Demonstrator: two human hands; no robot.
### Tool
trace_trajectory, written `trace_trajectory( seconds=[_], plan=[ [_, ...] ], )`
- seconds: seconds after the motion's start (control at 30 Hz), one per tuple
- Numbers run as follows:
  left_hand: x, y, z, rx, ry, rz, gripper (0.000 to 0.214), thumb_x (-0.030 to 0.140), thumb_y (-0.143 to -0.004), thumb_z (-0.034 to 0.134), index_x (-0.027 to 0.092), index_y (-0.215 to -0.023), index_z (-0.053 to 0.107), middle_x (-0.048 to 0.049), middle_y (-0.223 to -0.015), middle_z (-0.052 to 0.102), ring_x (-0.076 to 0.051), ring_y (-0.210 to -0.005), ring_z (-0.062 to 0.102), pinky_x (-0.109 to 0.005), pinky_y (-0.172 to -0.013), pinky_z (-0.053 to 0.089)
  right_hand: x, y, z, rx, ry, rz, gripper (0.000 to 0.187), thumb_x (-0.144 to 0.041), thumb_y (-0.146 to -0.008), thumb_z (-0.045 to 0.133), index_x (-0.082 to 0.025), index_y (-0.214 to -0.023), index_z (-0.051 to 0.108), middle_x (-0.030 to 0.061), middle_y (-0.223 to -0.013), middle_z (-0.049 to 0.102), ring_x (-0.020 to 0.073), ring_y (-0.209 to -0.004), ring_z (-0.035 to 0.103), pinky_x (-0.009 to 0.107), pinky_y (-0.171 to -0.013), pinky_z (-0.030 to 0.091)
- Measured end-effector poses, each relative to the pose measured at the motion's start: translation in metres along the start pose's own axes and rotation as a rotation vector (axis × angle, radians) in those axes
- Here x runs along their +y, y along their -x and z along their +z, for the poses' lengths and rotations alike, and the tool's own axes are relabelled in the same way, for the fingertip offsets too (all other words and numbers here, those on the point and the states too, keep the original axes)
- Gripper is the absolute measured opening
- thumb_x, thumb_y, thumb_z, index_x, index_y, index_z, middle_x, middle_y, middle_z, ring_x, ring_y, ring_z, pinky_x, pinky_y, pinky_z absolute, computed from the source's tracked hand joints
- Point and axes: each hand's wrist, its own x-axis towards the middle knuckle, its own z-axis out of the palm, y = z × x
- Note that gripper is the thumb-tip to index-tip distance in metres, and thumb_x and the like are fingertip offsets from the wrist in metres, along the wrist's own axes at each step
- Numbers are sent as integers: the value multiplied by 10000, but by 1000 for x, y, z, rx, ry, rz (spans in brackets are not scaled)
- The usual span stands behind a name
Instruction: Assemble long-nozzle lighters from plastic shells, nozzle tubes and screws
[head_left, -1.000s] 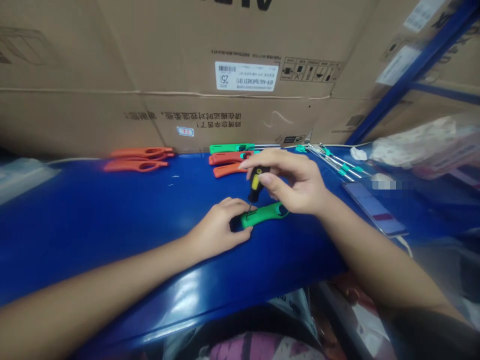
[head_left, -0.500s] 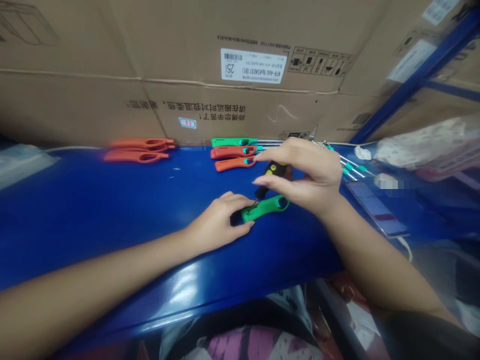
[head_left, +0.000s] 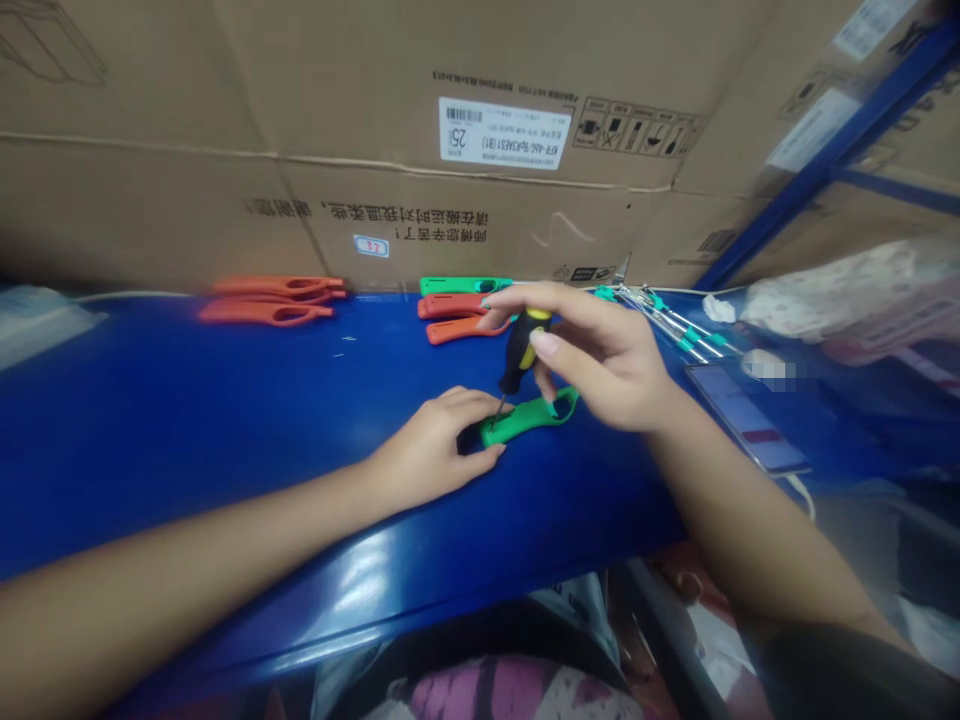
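You are in what looks like a small assembly workshop: a glossy blue worktop (head_left: 187,420) backed by a big brown cardboard panel (head_left: 337,100) with printed handling symbols, a straight blue frame post (head_left: 814,190), grouped orange plastic handles (head_left: 247,312), thin silver rods with teal fittings (head_left: 675,325), and a black-and-yellow screwdriver (head_left: 517,352) in your right hand (head_left: 611,360).

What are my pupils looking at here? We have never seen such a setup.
There is no machine here: a person works with two bare hands, seen by one camera worn on the head, looking forward and down. The left hand steadies the green handle at one end. The right hand holds a black-and-yellow screwdriver, its thin shaft reaching down to that same end. On the blue table, orange handles lie at the left, a phone at the right. Cardboard stands behind.
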Motion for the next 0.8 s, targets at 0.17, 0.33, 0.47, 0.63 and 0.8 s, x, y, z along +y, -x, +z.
trace_trajectory(
  seconds=[0.17,0.33,0.47,0.63,0.8],
  plan=[
    [0,0,0,-2,6,-2,342,214,-861,688,172,-1200,687,-82,-1162,736,-244,-1084,668,-415,-982,534,4,-1,-4,61,88,-36,268,-364,-908,699,-196,-1116,717,34,-929,741,137,-756,674,255,-645,557],
    [0,-1,0,8,16,5,330,217,-864,687,181,-1192,688,-75,-1163,737,-240,-1083,668,-409,-976,535,7,-3,-3,99,201,-93,277,-343,-992,566,-211,-1196,699,53,-1059,746,140,-788,679,293,-733,573],
    [1,-1,-1,-7,11,2,335,208,-863,686,182,-1197,688,-76,-1151,737,-240,-1072,670,-408,-978,533,6,-2,1,37,15,24,302,-324,-1019,511,-210,-1249,668,45,-1051,742,112,-732,665,235,-595,541],
    [0,0,0,5,5,17,337,206,-866,685,165,-1200,679,-77,-1169,728,-231,-1082,668,-403,-993,525,4,-2,2,268,269,-176,178,-335,-899,694,-192,-798,727,8,-723,707,128,-651,650,265,-645,548],
    [-1,0,1,6,3,17,337,203,-868,682,163,-1203,674,-83,-1150,723,-234,-1077,666,-405,-978,528,0,2,6,50,-3,-75,269,-212,-991,463,-165,-1148,676,74,-1057,737,184,-978,711,318,-801,587]
  ],
)
